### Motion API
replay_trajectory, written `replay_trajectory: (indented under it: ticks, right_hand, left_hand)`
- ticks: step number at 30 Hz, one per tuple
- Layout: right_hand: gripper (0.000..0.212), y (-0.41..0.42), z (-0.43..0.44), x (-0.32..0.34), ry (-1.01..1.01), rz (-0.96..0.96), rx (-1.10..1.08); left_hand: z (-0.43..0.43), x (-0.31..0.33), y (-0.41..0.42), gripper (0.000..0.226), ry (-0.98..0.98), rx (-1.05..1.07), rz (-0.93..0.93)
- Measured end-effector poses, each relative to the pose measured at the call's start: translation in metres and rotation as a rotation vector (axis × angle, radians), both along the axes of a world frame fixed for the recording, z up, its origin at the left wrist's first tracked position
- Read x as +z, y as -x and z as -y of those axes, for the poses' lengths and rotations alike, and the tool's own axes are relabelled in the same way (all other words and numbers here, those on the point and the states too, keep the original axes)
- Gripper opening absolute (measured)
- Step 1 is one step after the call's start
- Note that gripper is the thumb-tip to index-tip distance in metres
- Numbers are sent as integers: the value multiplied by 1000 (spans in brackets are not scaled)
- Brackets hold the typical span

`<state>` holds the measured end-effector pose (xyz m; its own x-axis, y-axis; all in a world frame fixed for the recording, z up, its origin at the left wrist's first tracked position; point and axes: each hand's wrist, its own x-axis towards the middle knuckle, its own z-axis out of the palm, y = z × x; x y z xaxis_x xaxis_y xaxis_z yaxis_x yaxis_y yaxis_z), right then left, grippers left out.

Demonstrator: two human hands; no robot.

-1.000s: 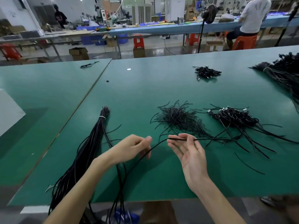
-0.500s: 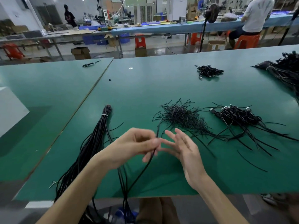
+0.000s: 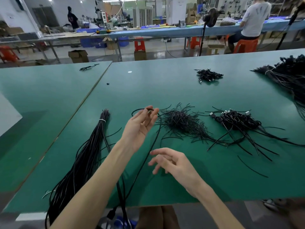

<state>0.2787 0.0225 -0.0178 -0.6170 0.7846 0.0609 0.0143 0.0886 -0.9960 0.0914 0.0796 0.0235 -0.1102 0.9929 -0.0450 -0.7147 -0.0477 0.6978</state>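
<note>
- The left hand (image 3: pixel 140 126) is raised above the green table (image 3: pixel 165 90), thumb and fingertips pinched on the end of a single black cable (image 3: pixel 140 170), with a short curl of it sticking out past the fingers
- From that pinch the cable hangs down and back toward the person, crosses the table edge and drops out of sight below it
- The right hand (image 3: pixel 171 162) hovers low over the table, just beside the hanging run, fingers spread and loosely bent, gripping nothing; whether a fingertip brushes the cable I cannot tell
- The cable looks light and thin, limp enough to sag under its own weight yet springy enough to hold a curve, so it will likely want to uncoil if let go
- Its smooth jacket is probably a bit slippery, so a firm pinch suits it better than an open-palm carry
- It seems tough rather than fragile, though a sharp kink near the end is best avoided
- The best hold, I judge, is where the left hand has it, close to the end, while the right hand takes the run lower down to guide it into loops
- A tied bundle of long cables (image 3: pixel 92 146) lies to the left, touching nothing in hand
- A loose heap of short ties (image 3: pixel 181 123) sits just beyond the left hand, and coiled cables with plugs (image 3: pixel 236 119) lie to its right
</note>
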Motion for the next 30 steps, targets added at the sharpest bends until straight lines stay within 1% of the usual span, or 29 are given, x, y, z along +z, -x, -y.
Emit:
replay_trajectory:
  ticks: [3,6,9,13,16,19,20,22,24,25,27,30]
  right_hand:
    - [29,2,0,-3,2,20,-17]
    - [14,1,-2,-6,62,-75,-86]
    - [14,0,-4,-7,67,-123,-142]
    - [10,-1,-6,-8,71,-237,-281]
    - [12,-4,-9,-6,199,-381,-376]
    - [10,-12,-17,-1,431,-613,-515]
    - [8,-14,-19,0,482,-676,-555]
    - [5,-16,-25,3,506,-715,-593]
    - [6,-16,-31,7,507,-730,-597]
    - [8,-17,-35,9,511,-742,-600]
    - [9,-21,-42,13,503,-742,-596]
    - [11,-23,-46,9,418,-600,-566]
  left_hand:
    - [3,-21,-5,29,-16,-132,-102]
    - [11,-39,-12,37,-61,-318,-224]
    - [20,-45,-11,39,-81,-464,-388]
    - [23,-44,-8,35,-65,-477,-450]
    - [24,-46,-8,36,-107,-505,-446]
    - [25,-46,-3,41,-118,-560,-485]
    - [26,-46,0,43,-118,-581,-496]
    - [25,-47,3,50,-115,-616,-502]
    - [24,-48,5,62,-96,-616,-466]
    - [24,-48,7,66,-80,-597,-407]
    - [23,-47,14,68,-71,-501,-228]
    - [21,-46,26,63,-100,-294,47]
